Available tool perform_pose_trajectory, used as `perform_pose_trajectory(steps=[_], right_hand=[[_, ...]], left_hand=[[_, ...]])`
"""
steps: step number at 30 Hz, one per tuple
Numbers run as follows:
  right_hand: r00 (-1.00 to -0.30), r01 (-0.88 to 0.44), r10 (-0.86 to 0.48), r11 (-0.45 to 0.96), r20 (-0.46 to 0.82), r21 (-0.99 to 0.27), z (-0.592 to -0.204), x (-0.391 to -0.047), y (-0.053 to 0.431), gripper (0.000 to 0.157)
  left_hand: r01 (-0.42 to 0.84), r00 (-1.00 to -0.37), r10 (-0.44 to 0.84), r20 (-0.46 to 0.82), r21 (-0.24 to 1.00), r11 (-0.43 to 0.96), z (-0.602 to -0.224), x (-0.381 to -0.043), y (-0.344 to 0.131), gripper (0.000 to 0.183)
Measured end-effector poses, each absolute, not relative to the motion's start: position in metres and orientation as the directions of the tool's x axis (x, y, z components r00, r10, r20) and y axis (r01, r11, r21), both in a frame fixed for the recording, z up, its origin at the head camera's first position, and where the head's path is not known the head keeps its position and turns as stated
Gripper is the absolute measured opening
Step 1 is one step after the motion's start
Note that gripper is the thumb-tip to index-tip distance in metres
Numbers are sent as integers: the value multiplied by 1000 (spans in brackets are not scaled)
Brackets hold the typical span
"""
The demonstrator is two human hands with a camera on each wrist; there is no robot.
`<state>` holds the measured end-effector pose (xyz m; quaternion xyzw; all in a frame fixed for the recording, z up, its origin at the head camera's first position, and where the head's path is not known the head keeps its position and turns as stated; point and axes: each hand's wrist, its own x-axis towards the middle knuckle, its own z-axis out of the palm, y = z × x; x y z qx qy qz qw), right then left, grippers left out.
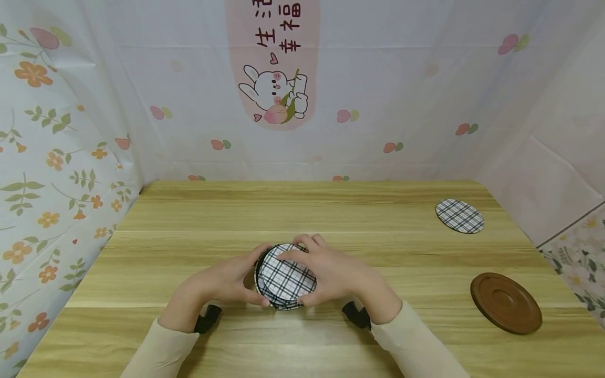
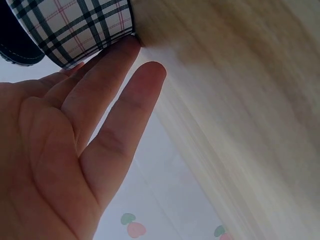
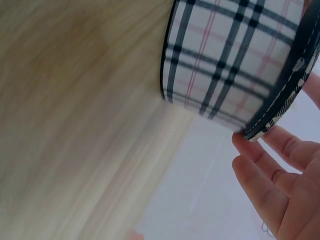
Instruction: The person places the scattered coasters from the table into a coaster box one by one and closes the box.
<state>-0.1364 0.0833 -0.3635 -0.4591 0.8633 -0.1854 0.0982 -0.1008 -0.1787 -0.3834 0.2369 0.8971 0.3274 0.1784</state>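
A round plaid coaster (image 1: pixel 287 270) lies over the mouth of a round plaid coaster holder (image 3: pixel 225 55), slightly offset from its rim. My left hand (image 1: pixel 227 278) holds the holder from the left, thumb at the near side and fingers around the far side. From the right, my right hand (image 1: pixel 333 270) grips the coaster by its edge, with one finger across its top. In the right wrist view, the coaster's dark stitched underside shows against the holder's rim. The inside of the holder is hidden.
Another plaid round coaster (image 1: pixel 460 216) lies flat at the table's far right. Nearer on the right is a brown round wooden lid or dish (image 1: pixel 506 303). The wooden table (image 1: pixel 208 210) ends at a patterned cloth backdrop (image 1: pixel 378 89).
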Motion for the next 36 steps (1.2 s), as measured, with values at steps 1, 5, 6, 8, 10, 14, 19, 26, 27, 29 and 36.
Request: perform_pose_trajectory(steps=[1,5,6,8,10,14,19,26,27,29,36], right_hand=[[-557,-758,-830,511,-4,-406,-363,-136,82,82],[-559,-764,-829,524,-21,-376,-363,-135,77,82],[-560,-764,-828,528,-26,-370,-363,-135,76,82],[-558,-768,-829,531,-33,-359,-364,-136,75,82],[-555,-771,-831,531,-37,-353,-365,-136,74,81],[-552,-775,-833,527,-33,-349,-367,-138,71,80],[-555,-777,-831,534,-38,-332,-368,-139,70,79],[-545,-783,-838,524,-36,-336,-367,-139,70,78],[-544,-783,-839,522,-35,-339,-367,-139,71,77],[-542,-782,-839,519,-35,-345,-367,-139,71,76],[-543,-786,-839,521,-29,-334,-369,-140,73,69]], left_hand=[[312,-824,544,-160,672,671,-384,-101,-179,110],[323,-821,550,-150,672,666,-386,-101,-179,111],[325,-821,551,-149,672,666,-386,-101,-179,111],[323,-821,549,-153,669,669,-387,-101,-179,111],[318,-823,546,-159,667,674,-387,-101,-179,111],[316,-825,542,-161,664,678,-387,-101,-179,112],[314,-827,538,-163,660,683,-385,-101,-179,113],[304,-828,535,-168,667,680,-384,-101,-179,111],[305,-827,536,-167,668,679,-384,-101,-179,111],[307,-826,539,-164,671,675,-385,-102,-179,111],[304,-826,538,-168,670,677,-385,-101,-179,112]])
